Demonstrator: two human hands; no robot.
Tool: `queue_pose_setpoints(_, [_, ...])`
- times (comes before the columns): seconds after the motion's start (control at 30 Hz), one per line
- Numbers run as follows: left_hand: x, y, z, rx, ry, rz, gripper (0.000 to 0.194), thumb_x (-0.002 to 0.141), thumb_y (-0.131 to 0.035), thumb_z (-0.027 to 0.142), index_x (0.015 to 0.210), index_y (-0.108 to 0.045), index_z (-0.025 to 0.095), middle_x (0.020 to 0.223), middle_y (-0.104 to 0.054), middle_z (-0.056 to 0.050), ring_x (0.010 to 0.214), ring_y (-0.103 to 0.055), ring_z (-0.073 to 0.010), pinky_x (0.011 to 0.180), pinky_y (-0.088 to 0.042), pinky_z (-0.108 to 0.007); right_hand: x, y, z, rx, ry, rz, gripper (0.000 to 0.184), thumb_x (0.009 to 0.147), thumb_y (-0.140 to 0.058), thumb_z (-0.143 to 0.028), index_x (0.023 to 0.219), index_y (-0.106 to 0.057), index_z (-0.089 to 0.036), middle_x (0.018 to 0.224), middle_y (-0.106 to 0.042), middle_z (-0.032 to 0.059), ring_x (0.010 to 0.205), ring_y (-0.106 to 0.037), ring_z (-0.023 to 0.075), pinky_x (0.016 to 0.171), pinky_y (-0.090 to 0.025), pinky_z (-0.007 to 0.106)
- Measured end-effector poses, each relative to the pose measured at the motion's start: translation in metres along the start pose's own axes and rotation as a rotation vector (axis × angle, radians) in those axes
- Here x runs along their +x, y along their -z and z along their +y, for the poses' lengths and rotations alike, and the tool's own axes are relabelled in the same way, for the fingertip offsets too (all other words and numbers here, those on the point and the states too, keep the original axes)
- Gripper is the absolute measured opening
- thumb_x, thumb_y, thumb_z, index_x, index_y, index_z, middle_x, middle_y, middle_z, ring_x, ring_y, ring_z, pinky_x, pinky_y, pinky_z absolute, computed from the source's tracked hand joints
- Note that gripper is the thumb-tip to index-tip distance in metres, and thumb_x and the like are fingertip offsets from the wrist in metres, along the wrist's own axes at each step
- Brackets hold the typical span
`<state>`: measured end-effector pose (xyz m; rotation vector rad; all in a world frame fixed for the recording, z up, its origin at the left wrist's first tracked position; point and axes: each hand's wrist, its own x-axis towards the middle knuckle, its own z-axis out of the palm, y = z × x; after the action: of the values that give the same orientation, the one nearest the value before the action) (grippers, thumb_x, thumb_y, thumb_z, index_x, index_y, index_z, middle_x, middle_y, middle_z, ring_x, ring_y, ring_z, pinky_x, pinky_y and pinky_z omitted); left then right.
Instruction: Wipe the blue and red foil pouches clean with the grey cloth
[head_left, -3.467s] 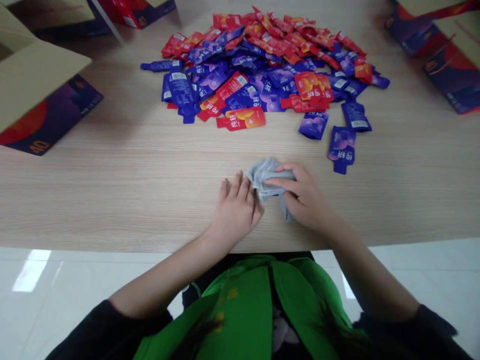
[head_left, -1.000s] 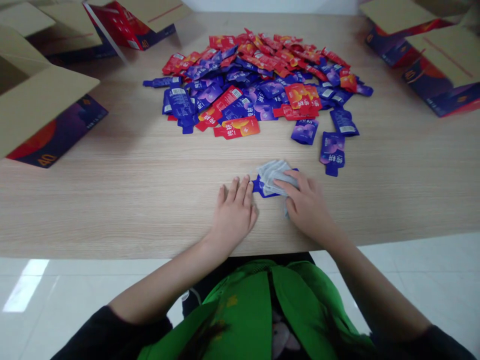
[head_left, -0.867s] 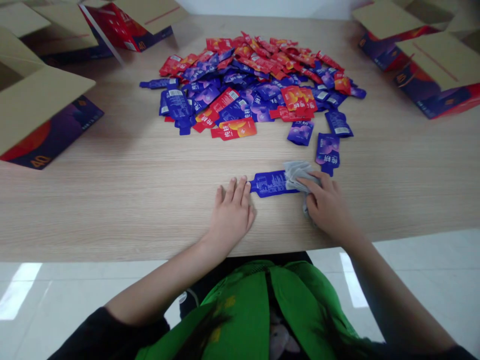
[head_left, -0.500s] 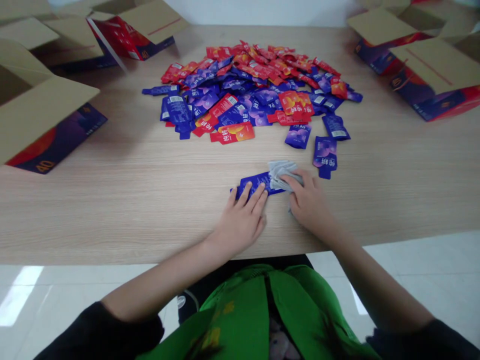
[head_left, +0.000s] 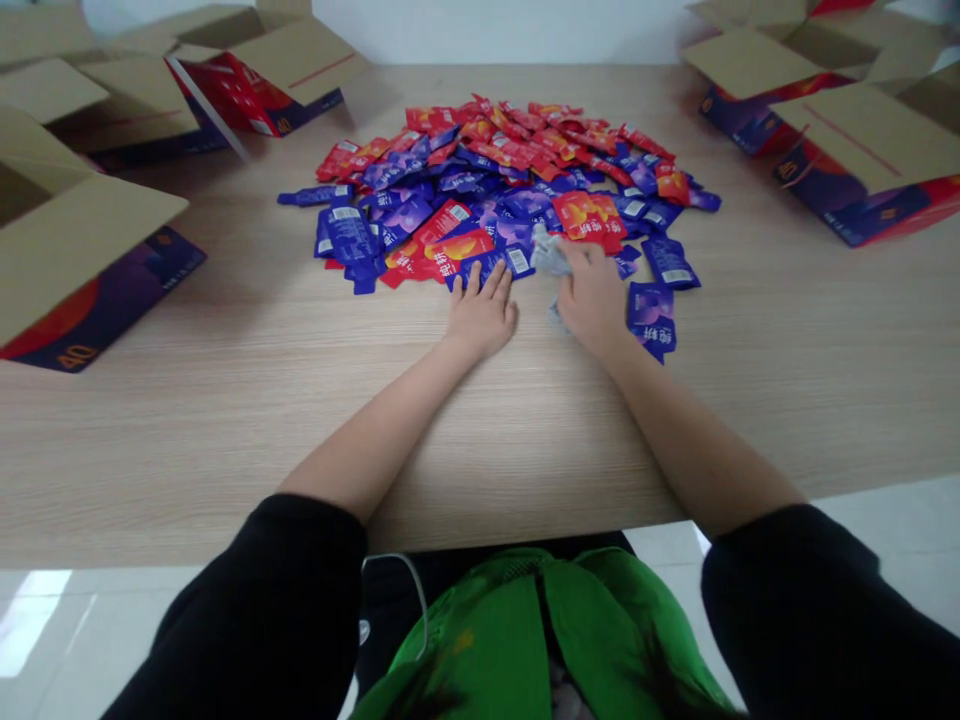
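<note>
My left hand (head_left: pixel 484 310) lies with its fingers spread on a blue pouch (head_left: pixel 491 268) at the front edge of the pile. In my right hand (head_left: pixel 592 295) is a bunched grey cloth (head_left: pixel 550 252), gripped just right of that pouch. Beyond both hands spreads a heap of flat spouted pouches, red ones (head_left: pixel 487 155) mostly at the back and blue ones (head_left: pixel 405 215) toward the front. Another blue pouch (head_left: pixel 651 315) rests on the table to the right of my right hand, partly covered by my forearm.
Open cardboard boxes (head_left: pixel 105 270) line the left side of the table (head_left: pixel 300 420), with another open box (head_left: pixel 262 85) behind them. More open boxes (head_left: pixel 862 190) stand at the right. The table's near edge runs in front of my body.
Both hands have moved away from me toward the pile. The blue pouch under my left hand has gone from the bare table to the pile's edge, and the cloth has moved along with my right hand.
</note>
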<state>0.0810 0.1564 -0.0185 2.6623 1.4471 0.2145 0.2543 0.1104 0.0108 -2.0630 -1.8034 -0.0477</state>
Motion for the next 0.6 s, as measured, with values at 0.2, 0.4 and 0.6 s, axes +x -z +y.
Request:
queue_pose_setpoints(0.2, [0.031, -0.004, -0.007, -0.033, 0.010, 0.004, 0.064, 0.104, -0.034, 0.037, 0.163, -0.030, 0.013, 0.172, -0.022, -0.005, 0.159, -0.010, -0.0371, 0.127, -0.007, -0.060, 0.029, 0.006, 0.042, 0.049, -0.162, -0.100, 0.059, 0.095, -0.042, -0.019, 0.153, -0.047, -0.011, 0.137, -0.064, 0.0197, 0.126, -0.060, 0.0320, 0.108, -0.045, 0.051])
queue_pose_setpoints(0.4, [0.022, -0.004, -0.008, -0.078, -0.021, 0.059, 0.059, 0.104, -0.036, 0.033, 0.158, -0.041, 0.011, 0.170, -0.029, -0.010, 0.157, -0.017, -0.0394, 0.126, -0.012, -0.062, 0.008, 0.010, 0.039, 0.188, -0.037, -0.205, 0.056, 0.090, -0.047, -0.016, 0.145, -0.061, -0.014, 0.137, -0.068, 0.0142, 0.127, -0.063, 0.0315, 0.112, -0.046, 0.050])
queue_pose_setpoints(0.6, [0.005, 0.004, -0.015, -0.260, -0.370, 0.213, 0.046, 0.090, -0.044, 0.009, 0.129, -0.068, 0.014, 0.150, -0.059, -0.012, 0.144, -0.048, -0.0276, 0.118, -0.037, -0.048, -0.068, 0.030, 0.014, 0.508, 0.205, -0.500, 0.057, 0.081, -0.051, -0.015, 0.131, -0.072, -0.032, 0.126, -0.075, -0.0024, 0.115, -0.071, 0.0214, 0.107, -0.053, 0.038])
